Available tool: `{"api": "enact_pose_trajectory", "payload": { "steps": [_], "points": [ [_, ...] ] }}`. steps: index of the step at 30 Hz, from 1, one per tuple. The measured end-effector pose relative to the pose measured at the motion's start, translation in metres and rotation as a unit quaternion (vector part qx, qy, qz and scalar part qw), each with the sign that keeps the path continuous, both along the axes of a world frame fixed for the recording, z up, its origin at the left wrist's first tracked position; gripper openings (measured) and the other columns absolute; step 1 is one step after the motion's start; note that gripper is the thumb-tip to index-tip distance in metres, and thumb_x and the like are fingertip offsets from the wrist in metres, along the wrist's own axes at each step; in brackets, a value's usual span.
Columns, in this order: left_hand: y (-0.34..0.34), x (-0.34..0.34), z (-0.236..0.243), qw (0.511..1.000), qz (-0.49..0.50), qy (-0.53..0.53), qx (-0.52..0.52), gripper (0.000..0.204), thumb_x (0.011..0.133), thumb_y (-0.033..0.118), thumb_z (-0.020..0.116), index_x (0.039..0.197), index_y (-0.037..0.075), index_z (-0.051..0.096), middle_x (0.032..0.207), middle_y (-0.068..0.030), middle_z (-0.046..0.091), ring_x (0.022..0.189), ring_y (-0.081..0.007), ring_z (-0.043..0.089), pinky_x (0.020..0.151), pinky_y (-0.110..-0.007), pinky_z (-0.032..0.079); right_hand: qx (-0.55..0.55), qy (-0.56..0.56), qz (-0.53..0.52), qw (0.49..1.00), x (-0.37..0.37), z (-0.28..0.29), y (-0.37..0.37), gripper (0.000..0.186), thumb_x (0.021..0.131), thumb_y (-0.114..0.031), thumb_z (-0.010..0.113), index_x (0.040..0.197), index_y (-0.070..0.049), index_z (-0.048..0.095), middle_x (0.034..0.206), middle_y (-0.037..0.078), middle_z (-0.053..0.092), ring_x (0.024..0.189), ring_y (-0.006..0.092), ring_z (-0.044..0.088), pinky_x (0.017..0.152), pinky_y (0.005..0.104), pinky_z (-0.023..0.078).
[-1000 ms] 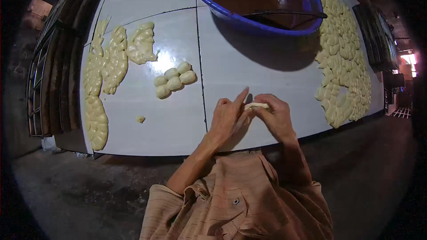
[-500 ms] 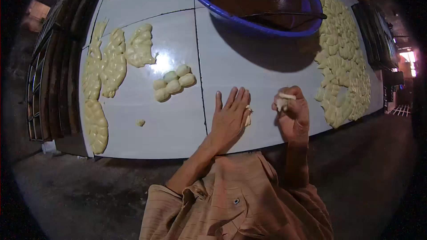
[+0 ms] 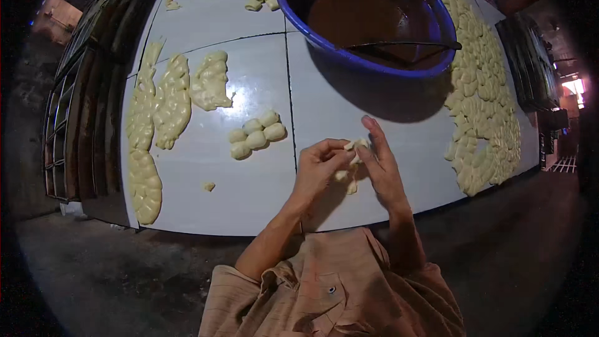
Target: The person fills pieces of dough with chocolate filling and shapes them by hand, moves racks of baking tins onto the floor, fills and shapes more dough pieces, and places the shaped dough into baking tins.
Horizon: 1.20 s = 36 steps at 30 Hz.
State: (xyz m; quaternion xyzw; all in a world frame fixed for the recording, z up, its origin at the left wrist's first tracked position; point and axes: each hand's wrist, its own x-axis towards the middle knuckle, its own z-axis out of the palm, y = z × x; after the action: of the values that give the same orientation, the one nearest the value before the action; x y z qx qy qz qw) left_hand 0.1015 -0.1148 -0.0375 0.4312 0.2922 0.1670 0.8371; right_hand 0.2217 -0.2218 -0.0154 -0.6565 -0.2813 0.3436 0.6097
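Observation:
Both my hands meet above the near middle of the white tabletop, around a small piece of pale dough (image 3: 355, 145). My left hand (image 3: 318, 171) pinches the dough between thumb and curled fingers. My right hand (image 3: 385, 178) has its thumb against the same piece, with its index finger stretched out past it. Another bit of dough (image 3: 352, 186) shows on the table beneath the hands, partly hidden by them. To the left of my hands sits a cluster of several rounded dough balls (image 3: 256, 141), pressed side by side.
Beyond my hands stands a large blue basin (image 3: 368, 64) of brown liquid, a dark handle lying across its rim. Flattened dough sheets (image 3: 172, 103) line the left side; a long bumpy dough sheet (image 3: 477, 87) covers the right. A dough scrap (image 3: 209, 185) lies nearer. Dark racks (image 3: 72, 109) flank the table.
My left hand has lifted from flat on the table and now pinches dough. My right hand has moved left to meet it, bringing its dough. The view has shifted slightly.

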Motion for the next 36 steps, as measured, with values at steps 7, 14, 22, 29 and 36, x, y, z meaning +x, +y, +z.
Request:
{"api": "enact_pose_trajectory", "payload": {
  "steps": [7,14,22,29,36],
  "points": [
    [0.009,-0.010,-0.004,0.998,-0.037,0.013,0.039,0.042,0.090,0.012,0.070,0.128,0.000,0.056,0.106,-0.0103,0.068,0.093,-0.0142,0.065,0.084,-0.027,0.052,-0.015,0.042,0.001,0.999,0.007,-0.010,-0.005,0.023,0.096,-0.014,0.063,0.113,0.001,0.061,0.100,0.007,0.066,0.092,0.0134,0.065,0.072,0.0259,0.059],
    [0.010,0.005,0.011,0.920,0.153,-0.051,0.358,0.083,0.093,0.040,0.065,0.151,-0.002,0.024,0.147,-0.0233,0.041,0.127,-0.0312,0.052,0.095,-0.035,0.051,0.014,0.175,-0.033,0.984,-0.005,0.014,0.020,0.022,0.091,-0.006,0.067,0.110,-0.003,0.058,0.104,0.005,0.063,0.094,0.0121,0.064,0.078,0.0264,0.056],
    [-0.017,0.048,-0.005,0.923,0.170,-0.224,0.262,0.085,0.081,0.043,0.078,0.143,-0.003,0.041,0.123,-0.0169,0.063,0.115,-0.0237,0.061,0.096,-0.034,0.049,0.183,0.413,0.050,0.890,0.003,0.046,0.038,0.019,0.093,-0.007,0.065,0.109,-0.003,0.057,0.100,0.006,0.064,0.088,0.0131,0.064,0.080,0.0274,0.054],
    [-0.003,0.032,-0.007,0.994,-0.001,-0.102,0.038,0.085,0.086,0.008,0.075,0.153,0.005,0.022,0.127,-0.0176,0.059,0.117,-0.0216,0.059,0.094,-0.035,0.053,0.099,0.036,0.013,0.994,0.092,0.086,0.102,0.020,0.095,-0.020,0.063,0.107,-0.005,0.057,0.092,0.005,0.064,0.081,0.0100,0.061,0.072,0.0241,0.049],
    [0.025,0.013,-0.014,0.997,0.011,0.009,0.070,0.043,0.096,0.012,0.062,0.135,0.000,0.051,0.116,-0.0159,0.066,0.103,-0.0168,0.065,0.088,-0.029,0.055,-0.270,-0.416,0.285,0.820,0.193,0.030,0.168,0.028,0.092,-0.028,0.057,0.106,-0.004,0.062,0.097,0.016,0.068,0.088,0.0301,0.065,0.078,0.0414,0.049]
  ]
}}
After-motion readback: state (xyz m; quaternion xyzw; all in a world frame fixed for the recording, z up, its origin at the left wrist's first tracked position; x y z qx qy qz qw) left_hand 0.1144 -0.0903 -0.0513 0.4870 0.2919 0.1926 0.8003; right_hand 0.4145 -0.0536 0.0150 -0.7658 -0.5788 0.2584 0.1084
